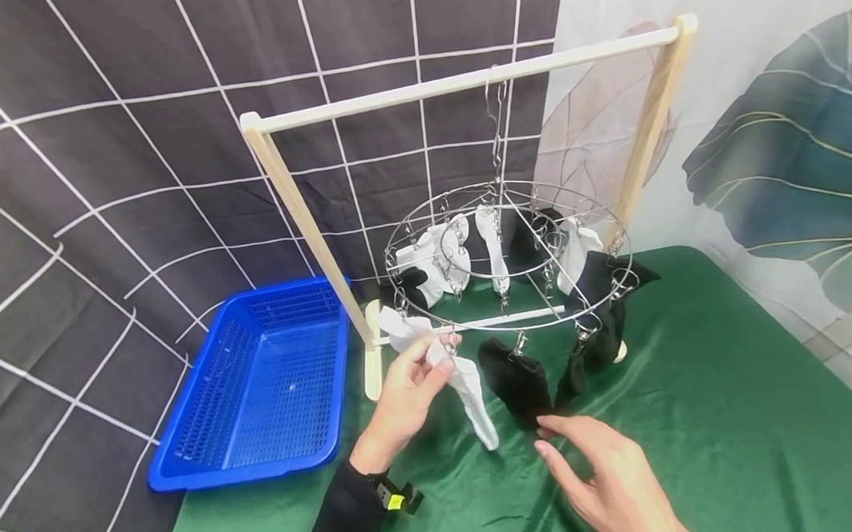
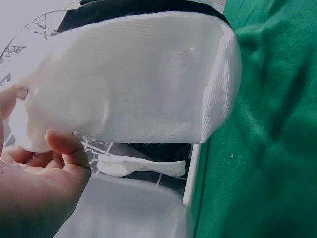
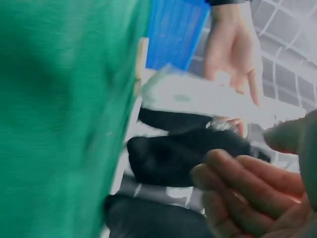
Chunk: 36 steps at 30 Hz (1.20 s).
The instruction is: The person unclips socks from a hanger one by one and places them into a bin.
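Note:
A round metal clip hanger (image 1: 472,326) carries white and black socks. My left hand (image 1: 409,387) pinches the upper end of a white sock (image 1: 475,396) at the hanger's front rim, by a clip. In the left wrist view this white sock (image 2: 143,79) stretches broad and flat beyond the left hand (image 2: 44,183). My right hand (image 1: 610,473) holds nothing, its thumb and fingers apart, just below a black sock (image 1: 515,378). In the right wrist view the right hand (image 3: 252,193) has loosely bent fingers near a black sock (image 3: 183,153); whether they touch is unclear.
The hanger hangs from the white bar (image 1: 460,81) of a wooden-legged stand (image 1: 308,224). Left of it, a blue plastic basket (image 1: 288,394) sits on the green cloth (image 1: 694,413). A dark grid-patterned curtain (image 1: 196,149) stands behind.

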### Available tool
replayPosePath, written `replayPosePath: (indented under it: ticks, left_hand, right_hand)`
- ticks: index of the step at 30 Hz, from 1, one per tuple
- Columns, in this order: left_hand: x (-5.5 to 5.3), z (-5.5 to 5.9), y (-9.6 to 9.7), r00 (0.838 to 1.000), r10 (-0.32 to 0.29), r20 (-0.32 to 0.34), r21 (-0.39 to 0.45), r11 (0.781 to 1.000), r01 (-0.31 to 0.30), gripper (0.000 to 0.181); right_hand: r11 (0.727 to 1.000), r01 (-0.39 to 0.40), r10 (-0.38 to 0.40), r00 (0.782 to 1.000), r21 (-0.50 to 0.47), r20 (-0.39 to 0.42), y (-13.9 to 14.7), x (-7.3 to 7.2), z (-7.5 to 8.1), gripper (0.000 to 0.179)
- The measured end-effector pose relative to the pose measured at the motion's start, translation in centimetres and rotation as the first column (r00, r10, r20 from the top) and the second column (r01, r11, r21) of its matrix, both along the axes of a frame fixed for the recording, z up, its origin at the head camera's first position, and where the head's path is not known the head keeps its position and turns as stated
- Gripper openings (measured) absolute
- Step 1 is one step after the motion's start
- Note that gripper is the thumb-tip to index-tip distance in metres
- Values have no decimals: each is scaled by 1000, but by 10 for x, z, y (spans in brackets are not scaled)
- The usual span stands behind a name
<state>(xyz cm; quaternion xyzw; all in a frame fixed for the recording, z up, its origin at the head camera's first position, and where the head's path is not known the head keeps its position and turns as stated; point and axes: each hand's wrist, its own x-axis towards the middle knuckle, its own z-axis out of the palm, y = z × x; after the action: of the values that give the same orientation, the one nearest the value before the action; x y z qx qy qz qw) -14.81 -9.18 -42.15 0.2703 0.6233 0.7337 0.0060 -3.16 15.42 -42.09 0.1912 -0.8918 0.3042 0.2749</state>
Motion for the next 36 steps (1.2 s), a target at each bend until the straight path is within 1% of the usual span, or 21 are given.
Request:
replayPosePath:
  ticks: [2,4,6,9,11,14,16,18,21,23,27,31,36]
  left_hand:
    - [1,-1,-1,999,19,-29,-15,1000,-19,23]
    - [1,0,-1,997,40,-61,-36,998,-42,17]
    - [5,7,-1,994,53,-95,-60,996,-59,13]
    - [11,19,-2,991,54,-120,-95,993,-66,7]
    - [15,27,-2,991,52,-127,-120,990,-68,4]
    - [15,29,-3,991,56,-118,-145,987,-73,4]
    - [15,30,-4,991,55,-119,-154,985,-73,4]
    - [14,29,-4,991,49,-125,-159,985,-68,4]
    - [13,29,-4,990,29,-136,-163,985,-51,6]
    - [13,28,-3,990,18,-141,-158,987,-40,7]
    - [14,26,-3,990,15,-142,-153,987,-37,8]
    - [15,26,-3,991,12,-131,-153,988,-32,9]
    - [14,27,-3,992,0,-127,-150,989,-19,11]
  right_hand:
    - [996,-65,59,994,-63,-89,-7,-7,12,30]
    - [986,-125,106,980,-110,-166,-15,-16,25,29]
    - [977,-160,127,967,-140,-219,-24,-24,36,30]
    - [971,-170,128,963,-169,-235,-36,-35,48,32]
    - [976,-143,108,973,-163,-205,-44,-41,54,36]
    - [982,-102,81,987,-157,-138,-54,-49,59,42]
    - [983,-85,72,994,-162,-85,-62,-54,60,44]
    - [978,-80,69,996,-193,-63,-69,-59,59,44]
    - [966,-83,66,995,-244,-76,-79,-66,57,38]
    - [962,-79,59,995,-260,-87,-83,-71,55,32]
    - [965,-58,31,994,-258,-105,-88,-75,52,20]
    - [968,-26,-2,994,-251,-110,-89,-76,49,15]
    - [965,-29,-1,994,-262,-112,-90,-79,49,11]
